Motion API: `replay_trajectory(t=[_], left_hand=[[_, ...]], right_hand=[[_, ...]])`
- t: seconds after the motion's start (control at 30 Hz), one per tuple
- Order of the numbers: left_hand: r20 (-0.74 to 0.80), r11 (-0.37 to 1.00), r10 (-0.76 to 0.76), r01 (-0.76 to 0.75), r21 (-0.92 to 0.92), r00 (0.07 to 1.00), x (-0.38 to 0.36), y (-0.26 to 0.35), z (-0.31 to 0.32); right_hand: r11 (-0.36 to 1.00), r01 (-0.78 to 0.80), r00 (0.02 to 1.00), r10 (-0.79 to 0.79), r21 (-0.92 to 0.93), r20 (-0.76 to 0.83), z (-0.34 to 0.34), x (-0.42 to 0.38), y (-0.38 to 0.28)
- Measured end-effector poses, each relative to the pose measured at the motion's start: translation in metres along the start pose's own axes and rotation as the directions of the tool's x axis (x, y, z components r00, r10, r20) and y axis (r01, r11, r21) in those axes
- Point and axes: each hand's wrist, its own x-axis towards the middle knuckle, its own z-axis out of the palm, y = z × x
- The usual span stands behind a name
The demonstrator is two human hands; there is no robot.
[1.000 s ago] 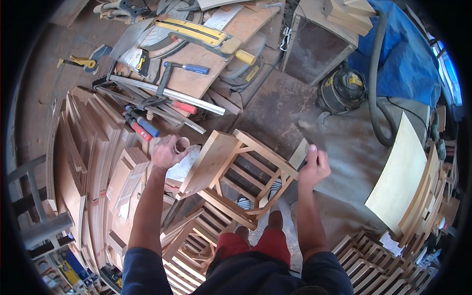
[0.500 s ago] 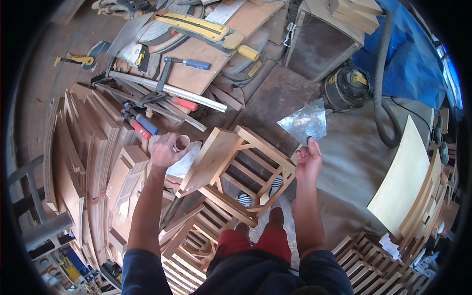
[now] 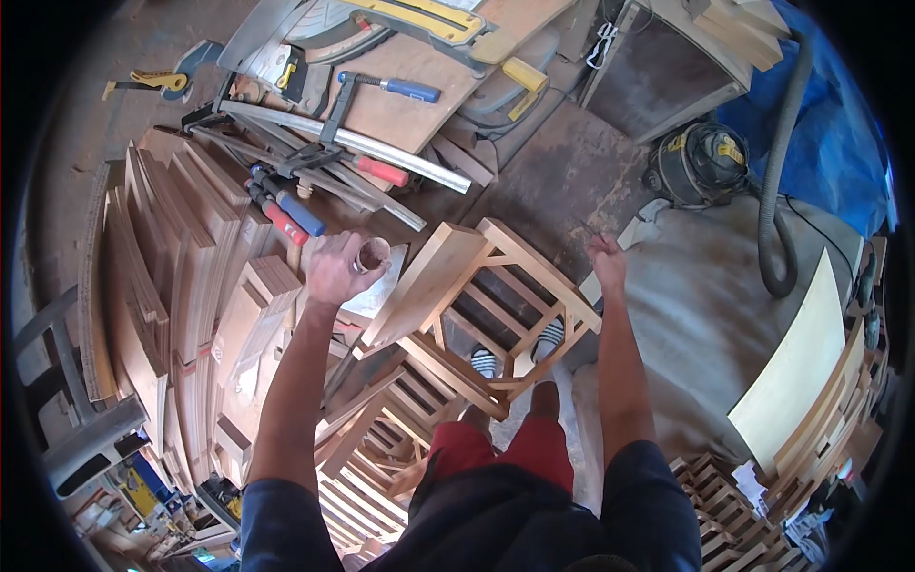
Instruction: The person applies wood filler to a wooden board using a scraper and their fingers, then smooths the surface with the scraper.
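My left hand [image 3: 332, 272] is wrapped round a small round cup [image 3: 373, 254] with brownish stuff inside. Below the cup lies a pale, shiny sheet [image 3: 379, 292], partly covered by my fingers. My right hand [image 3: 607, 264] pinches a thin triangular sheet [image 3: 588, 229], turned edge-on so that just a dark sliver shows. Between my hands stands a wooden stool-like frame [image 3: 534, 272] with slats and a thick board [image 3: 424, 286] along its left side. My feet show through its slats.
Stacked boards [image 3: 181, 257] fill the left side. Bar clamps [image 3: 343, 143] lie by a workbench with a saw [image 3: 429, 24]. A shop vacuum [image 3: 701, 162] with a long hose [image 3: 783, 191] stands at upper right. A grey cloth [image 3: 686, 324] and slatted wooden pieces [image 3: 734, 515] are on my right.
The triangular sheet in my right hand has turned from face-on to edge-on. My view has shifted, and the bench and clamps appear higher and further right. My left hand keeps the cup.
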Motion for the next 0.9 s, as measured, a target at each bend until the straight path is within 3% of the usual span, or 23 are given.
replay_trajectory(t=[0.1, 0.17, 0.23, 0.3, 0.37, 0.4, 0.43, 0.47, 0.5, 0.53, 0.6, 0.63, 0.67, 0.7, 0.73, 0.8, 0.83, 0.87, 0.9], left_hand=[[0.004, 1.000, -0.018, 0.018, 0.013, 1.000, 0.000, 0.000, 0.000], [-0.003, 1.000, -0.012, 0.012, 0.010, 1.000, 0.001, -0.001, 0.001], [-0.009, 1.000, 0.006, -0.006, -0.011, 1.000, -0.002, -0.001, 0.000], [-0.038, 0.998, 0.035, -0.037, -0.052, 0.999, -0.002, -0.001, 0.000], [-0.045, 0.998, 0.025, -0.028, -0.062, 0.999, -0.007, -0.001, -0.002], [-0.049, 0.995, 0.050, -0.054, -0.082, 0.998, -0.007, 0.001, -0.002], [-0.050, 0.996, 0.028, -0.032, -0.079, 0.998, -0.010, 0.002, -0.001], [-0.046, 0.996, 0.024, -0.028, -0.085, 0.999, -0.014, 0.003, 0.000], [-0.042, 0.992, 0.061, -0.065, -0.109, 0.997, -0.017, 0.008, -0.005], [-0.009, 0.978, -0.007, 0.005, -0.210, 1.000, -0.021, -0.004, 0.010], [0.043, 0.990, 0.029, -0.023, -0.136, 0.999, -0.026, 0.013, -0.006], [0.012, 0.981, 0.031, -0.028, -0.193, 0.999, -0.029, 0.014, -0.005], [0.024, 0.971, 0.052, -0.045, -0.234, 0.998, -0.035, 0.026, -0.015], [-0.119, 0.975, 0.117, -0.137, -0.175, 0.986, -0.036, 0.011, 0.011], [-0.032, 0.946, 0.078, -0.084, -0.313, 0.996, -0.036, 0.017, 0.020], [-0.115, 0.951, 0.149, -0.174, -0.256, 0.982, -0.061, 0.087, 0.001], [-0.179, 0.973, 0.158, -0.184, -0.139, 0.971, -0.073, 0.114, 0.012], [-0.088, 0.957, 0.146, -0.164, -0.239, 0.985, -0.095, 0.170, -0.006], [-0.132, 0.932, 0.245, -0.271, -0.242, 0.960, -0.115, 0.206, -0.003]], right_hand=[[0.900, 0.193, 0.943, -0.280, -0.391, -0.178, 0.010, 0.008, 0.043], [0.699, 0.018, 0.933, -0.268, -0.715, -0.239, 0.029, -0.046, 0.022], [0.572, -0.096, 0.995, 0.064, -0.814, -0.072, 0.048, -0.085, 0.036], [0.776, -0.078, 0.991, -0.008, -0.625, -0.133, 0.044, -0.117, 0.038], [0.879, 0.012, 0.950, -0.158, -0.476, -0.269, 0.031, -0.132, 0.034], [0.874, 0.239, 0.880, -0.379, -0.424, -0.285, 0.017, -0.145, 0.038], [0.876, 0.122, 0.893, -0.302, -0.467, -0.333, 0.005, -0.175, 0.001], [0.965, 0.119, 0.945, -0.182, -0.233, -0.272, -0.007, -0.189, 0.031], [0.878, 0.326, 0.868, -0.425, -0.351, -0.258, -0.027, -0.238, -0.016], [0.944, 0.264, 0.903, -0.314, -0.198, -0.293, -0.025, -0.257, 0.010], [0.945, 0.223, 0.924, -0.283, -0.238, -0.259, -0.064, -0.363, -0.062], [0.929, 0.326, 0.910, -0.359, -0.177, -0.209, -0.078, -0.397, -0.057], [0.898, 0.353, 0.880, -0.414, -0.263, -0.231, -0.100, -0.446, -0.082], [0.915, 0.281, 0.915, -0.347, -0.291, -0.208, -0.117, -0.487, -0.083], [0.896, 0.232, 0.931, -0.317, -0.378, -0.180, -0.143, -0.539, -0.106], [0.827, 0.323, 0.849, -0.468, -0.459, -0.245, -0.172, -0.610, -0.089], [0.846, 0.299, 0.814, -0.467, -0.442, -0.345, -0.188, -0.650, -0.090], [0.861, 0.280, 0.774, -0.464, -0.424, -0.431, -0.209, -0.689, -0.095], [0.898, 0.186, 0.759, -0.389, -0.399, -0.522, -0.226, -0.720, -0.092]])
